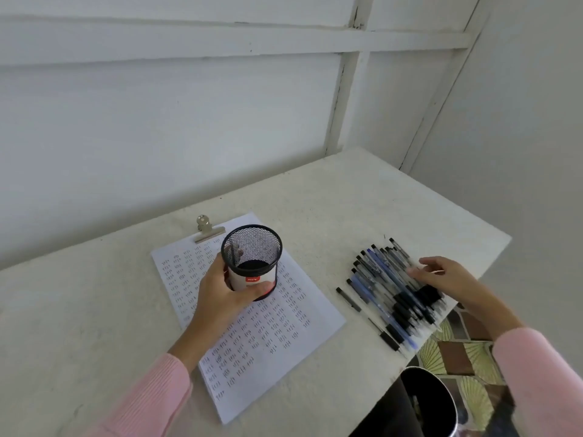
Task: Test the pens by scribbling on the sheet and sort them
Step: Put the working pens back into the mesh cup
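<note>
Bin: one dark round bin (426, 402) sits below the worktop edge, nearest us, likely for duds.
Sheet: one white paper sheet (262, 329), clipped to a board, lies centred on the pale worktop (79, 310), already covered in small scribbles.
Left hand: the left hand (220, 298) wraps around one black mesh pen cup (251, 260), seemingly empty, holding it over the sheet, probably for keepers.
Right hand: the right hand (448, 279), fingers spread, rests on the heap.
Pens: roughly fifteen black and blue pens (388, 288) lie fanned together, right of the sheet; exact count unclear.

A single head-worn wide-angle view looks forward and steeply down, close over the surface (94, 310), facing a white wall (157, 121).
</note>
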